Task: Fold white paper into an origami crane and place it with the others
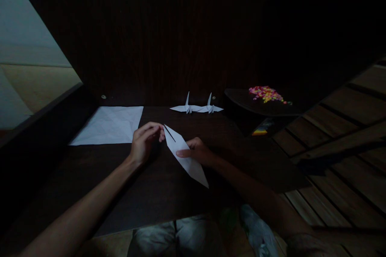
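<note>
A white folded paper (186, 160), long and diamond-shaped with a dark slit toward its upper tip, is held tilted above the dark tabletop. My right hand (199, 151) grips its middle, the thumb lying on top and the fingers behind. At the upper left tip, my left hand (146, 138) has its fingers curled together close to the paper's edge; whether they pinch it is hard to see. Two white origami cranes (197, 108) stand side by side behind, wings touching or nearly so. Left of them lies a creased white paper sheet (110, 125), flat.
A dark upright panel (150, 36) rises behind the tabletop (144, 196). On a low rounded shelf (238, 98) at right sits a heap of small colourful pieces (267, 93), with a yellow-and-blue item (262, 127) below. A dark side board (39, 116) borders the left.
</note>
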Motion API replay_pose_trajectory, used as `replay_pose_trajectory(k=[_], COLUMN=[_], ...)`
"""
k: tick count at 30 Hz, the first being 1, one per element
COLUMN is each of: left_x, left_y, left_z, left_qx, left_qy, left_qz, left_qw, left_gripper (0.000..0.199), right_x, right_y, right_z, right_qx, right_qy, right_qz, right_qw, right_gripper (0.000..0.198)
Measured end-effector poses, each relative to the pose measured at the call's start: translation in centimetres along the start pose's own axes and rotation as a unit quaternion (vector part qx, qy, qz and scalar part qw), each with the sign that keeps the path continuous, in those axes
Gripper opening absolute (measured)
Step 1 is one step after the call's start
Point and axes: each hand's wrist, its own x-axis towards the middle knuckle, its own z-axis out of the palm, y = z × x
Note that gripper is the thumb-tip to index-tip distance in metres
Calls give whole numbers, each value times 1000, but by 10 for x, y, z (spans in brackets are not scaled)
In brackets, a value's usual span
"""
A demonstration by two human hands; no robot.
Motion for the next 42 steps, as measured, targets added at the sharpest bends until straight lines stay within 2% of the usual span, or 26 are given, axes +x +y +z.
replay_pose_trajectory(k=[6,13,26,42], left_x=[-2,0,0,-1], left_y=[2,4,7,9], left_z=[-3,-7,-7,-3], left_qx=[38,10,-18,-23], left_qy=[-36,-62,-103,-81], left_qz=[24,5,-11,-26], left_qw=[998,998,994,996], left_gripper=[10,14,17,16], right_x=[-2,-1,2,2], right_y=[-1,-4,8,7], right_z=[-2,-2,-8,-7], right_qx=[71,97,141,159], right_qy=[-23,-44,-111,-126], right_qz=[46,76,61,53], right_qw=[996,991,982,978], right_gripper=[32,34,38,36])
